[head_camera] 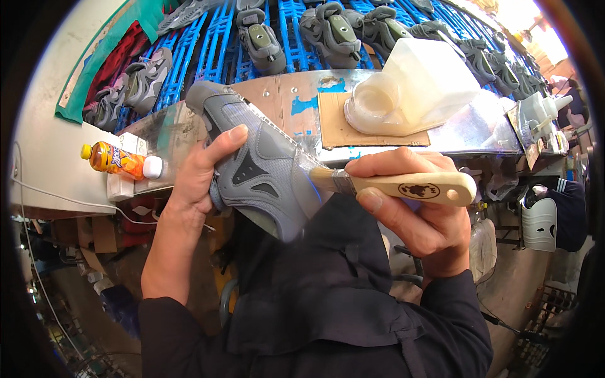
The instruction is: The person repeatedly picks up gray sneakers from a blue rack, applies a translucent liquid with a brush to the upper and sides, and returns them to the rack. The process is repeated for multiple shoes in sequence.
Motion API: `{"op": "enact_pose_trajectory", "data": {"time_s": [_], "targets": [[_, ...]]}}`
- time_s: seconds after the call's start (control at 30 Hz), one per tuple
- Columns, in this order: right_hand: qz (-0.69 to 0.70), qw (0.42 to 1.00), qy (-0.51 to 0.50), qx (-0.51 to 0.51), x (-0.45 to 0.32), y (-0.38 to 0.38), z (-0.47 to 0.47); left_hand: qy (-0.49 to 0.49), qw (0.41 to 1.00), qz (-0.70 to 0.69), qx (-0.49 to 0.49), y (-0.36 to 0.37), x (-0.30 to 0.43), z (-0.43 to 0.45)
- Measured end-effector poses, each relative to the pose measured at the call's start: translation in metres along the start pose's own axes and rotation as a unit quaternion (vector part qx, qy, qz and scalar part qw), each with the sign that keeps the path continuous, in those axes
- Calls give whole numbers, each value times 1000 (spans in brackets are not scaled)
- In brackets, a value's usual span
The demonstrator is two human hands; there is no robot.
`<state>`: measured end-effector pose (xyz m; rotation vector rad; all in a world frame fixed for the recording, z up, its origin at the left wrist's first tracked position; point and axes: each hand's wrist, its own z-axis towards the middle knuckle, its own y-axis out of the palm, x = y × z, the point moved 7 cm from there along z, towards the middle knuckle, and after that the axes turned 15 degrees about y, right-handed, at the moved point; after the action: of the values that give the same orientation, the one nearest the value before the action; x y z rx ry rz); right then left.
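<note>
My left hand (201, 167) grips a grey shoe upper (279, 160) around its middle, thumb across the side. The upper is tilted, toe end up and left, heel end low and right, its lower edge facing the bench. In my right hand (420, 212) is a flat paintbrush with a pale wooden handle (378, 186) and a metal ferrule. Its bristles (321, 178) touch the upper near the heel, close to the stitched lower edge. Beyond my right hand, a translucent plastic container (416, 90) with an open round cup of liquid rests on a cardboard piece (331, 118).
Blue conveyor slats (222, 42) run behind the bench, carrying several grey shoe uppers (331, 35) on lasts. An orange drink bottle (116, 160) lies at the left near a white box (120, 189). At the right stands a clear squeeze bottle (536, 113) with a nozzle.
</note>
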<state>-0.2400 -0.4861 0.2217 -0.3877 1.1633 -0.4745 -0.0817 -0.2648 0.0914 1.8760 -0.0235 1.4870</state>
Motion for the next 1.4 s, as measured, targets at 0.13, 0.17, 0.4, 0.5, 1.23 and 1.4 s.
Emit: {"op": "enact_pose_trajectory", "data": {"time_s": [0.13,0.17,0.4,0.5,1.23,1.4], "targets": [[5,1000,-4,9,-9,-7,2,6,998,-70,0,2,-1,-1],[3,1000,-6,9,-12,-9,3,17,997,-79,-3,4,0,0],[9,1000,-16,25,-30,-21,6,38,993,-111,-10,9,0,1],[3,998,-52,34,-37,-26,8,36,989,-143,0,7,-5,1],[105,975,-194,-11,-56,-56,11,37,974,-204,-93,25,-27,-9],[126,963,-235,-31,-47,-60,13,-20,939,-336,-71,57,-35,-18]]}}
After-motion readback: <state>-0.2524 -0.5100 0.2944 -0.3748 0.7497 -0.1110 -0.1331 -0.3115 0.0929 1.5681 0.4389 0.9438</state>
